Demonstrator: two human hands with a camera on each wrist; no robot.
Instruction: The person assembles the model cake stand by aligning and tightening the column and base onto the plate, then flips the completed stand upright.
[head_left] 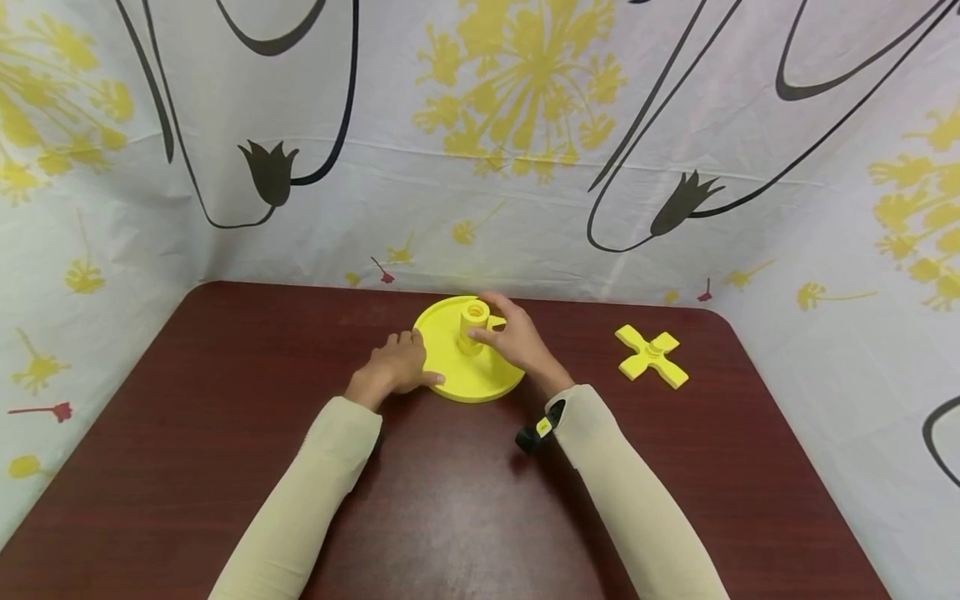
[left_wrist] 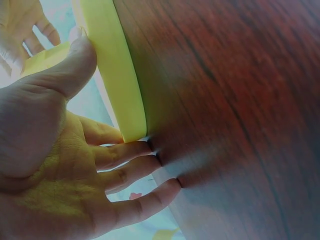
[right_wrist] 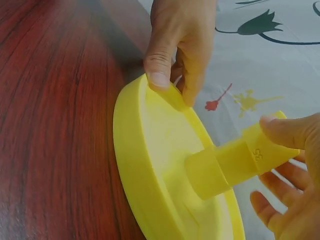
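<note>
Left hand (head_left: 396, 364) braced, fingers extended, against yellow disc's (head_left: 467, 380) rim; right hand (head_left: 519, 336) pinches post (head_left: 471, 332) at disc's centre. Best: steady disc firmly, keep post upright.

In the head view we get bright, even light, a pale sheen on the counter (head_left: 472, 517) and soft shadows beside the sleeves (head_left: 303, 492); we find the left wrist view dimmer and hazy.
</note>
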